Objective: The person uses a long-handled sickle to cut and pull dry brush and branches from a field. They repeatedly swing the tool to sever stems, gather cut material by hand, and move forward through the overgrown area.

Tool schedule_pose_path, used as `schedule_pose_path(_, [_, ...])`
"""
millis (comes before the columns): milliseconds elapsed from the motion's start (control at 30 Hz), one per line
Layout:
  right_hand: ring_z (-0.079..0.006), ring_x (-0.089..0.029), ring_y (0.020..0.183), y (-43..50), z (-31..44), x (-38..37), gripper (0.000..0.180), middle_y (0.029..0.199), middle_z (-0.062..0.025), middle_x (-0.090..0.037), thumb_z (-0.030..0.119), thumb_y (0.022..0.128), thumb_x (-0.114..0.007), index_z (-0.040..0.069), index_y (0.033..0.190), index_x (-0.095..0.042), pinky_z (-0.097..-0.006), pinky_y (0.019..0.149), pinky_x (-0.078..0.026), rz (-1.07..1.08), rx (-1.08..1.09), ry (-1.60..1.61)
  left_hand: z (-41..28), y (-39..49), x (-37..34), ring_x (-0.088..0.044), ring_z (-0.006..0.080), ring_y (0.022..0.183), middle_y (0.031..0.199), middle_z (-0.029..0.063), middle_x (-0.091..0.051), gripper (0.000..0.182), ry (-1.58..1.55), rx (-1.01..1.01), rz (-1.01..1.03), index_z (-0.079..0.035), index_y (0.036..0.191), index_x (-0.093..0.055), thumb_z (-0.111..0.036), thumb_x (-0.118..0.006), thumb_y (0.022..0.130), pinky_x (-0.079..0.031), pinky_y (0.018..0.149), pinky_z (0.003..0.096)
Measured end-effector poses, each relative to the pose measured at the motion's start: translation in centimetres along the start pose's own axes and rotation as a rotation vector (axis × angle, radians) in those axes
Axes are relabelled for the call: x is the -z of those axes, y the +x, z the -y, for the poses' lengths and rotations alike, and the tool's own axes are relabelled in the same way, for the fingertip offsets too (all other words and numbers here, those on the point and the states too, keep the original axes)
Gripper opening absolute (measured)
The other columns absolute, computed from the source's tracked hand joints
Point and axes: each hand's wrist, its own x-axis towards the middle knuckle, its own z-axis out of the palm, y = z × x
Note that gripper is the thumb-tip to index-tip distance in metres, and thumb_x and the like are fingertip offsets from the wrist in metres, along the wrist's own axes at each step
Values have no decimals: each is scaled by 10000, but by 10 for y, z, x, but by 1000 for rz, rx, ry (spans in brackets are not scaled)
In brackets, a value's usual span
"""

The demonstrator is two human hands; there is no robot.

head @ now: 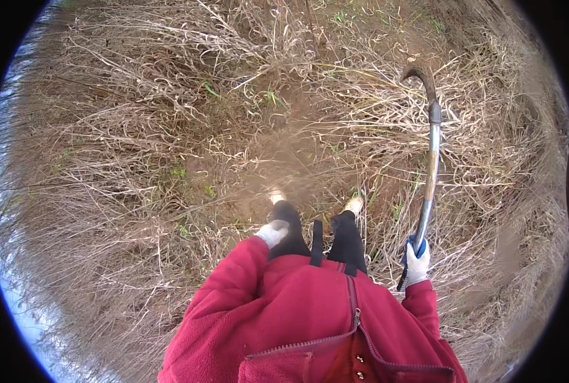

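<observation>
My right hand (417, 262), in a white glove with blue on its gripping side, is closed around the lower handle of a long hooked cutting tool (429, 184). Its handle looks wrapped in silvery and brown material, and its dark curved blade (421, 77) hooks to the left over dry grass. My left hand (273, 232), also gloved in white, rests at or just above my left leg; its fingers are blurred, so whether it holds anything does not show.
Dry, tangled grass (136, 143) lies and stands on both sides. Brown soil (289, 115) with a few green blades shows between the stalks ahead. My light-coloured shoes (353, 205) stand on the ground below. A dark strap (317, 243) hangs before my legs.
</observation>
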Motion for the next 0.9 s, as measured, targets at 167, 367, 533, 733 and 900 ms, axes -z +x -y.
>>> schedule_pose_path(167, [-68,-503,495,-96,37,-182,134,708,40,-574,76,980,-724,91,1078,-634,-248,437,-401,207,-149,-9,138,-14,182,-635,254,1282,1388,167,-677,523,85,-54,-157,25,1431,-591,-270,-665,1005,-487,1089,363])
schedule_pose_path(367, [-65,-490,496,-156,78,-302,136,710,42,-559,103,970,-743,109,1037,-624,-250,444,-391,342,-5,-215,285,-15,314,-673,206,816,1001,75,-684,456,-711,19,-505,-31,1359,-565,-249,-721,991,-571,723,364])
schedule_pose_path(533, [-44,-498,542,-179,113,-347,133,737,55,-578,65,965,-740,97,1051,-644,-236,479,-398,354,-66,-251,314,9,323,-633,201,915,1076,78,-708,566,-1149,138,-666,-15,1336,-615,-410,-745,953,-536,830,375])
schedule_pose_path(733, [-47,-530,565,-177,138,-380,166,753,37,-597,30,965,-721,71,1111,-651,-239,502,-434,347,6,-297,302,26,346,-613,320,1254,1393,171,-567,617,-1467,182,-898,-89,1446,-462,-390,-749,989,-518,1077,448])
schedule_pose_path(900, [-56,-538,558,-165,161,-380,235,789,12,-617,-37,963,-690,49,1174,-632,-230,496,-427,366,125,-277,283,17,363,-527,277,1354,1436,112,-548,662,-1493,223,-892,-105,1494,-444,-433,-731,996,-493,1100,436])
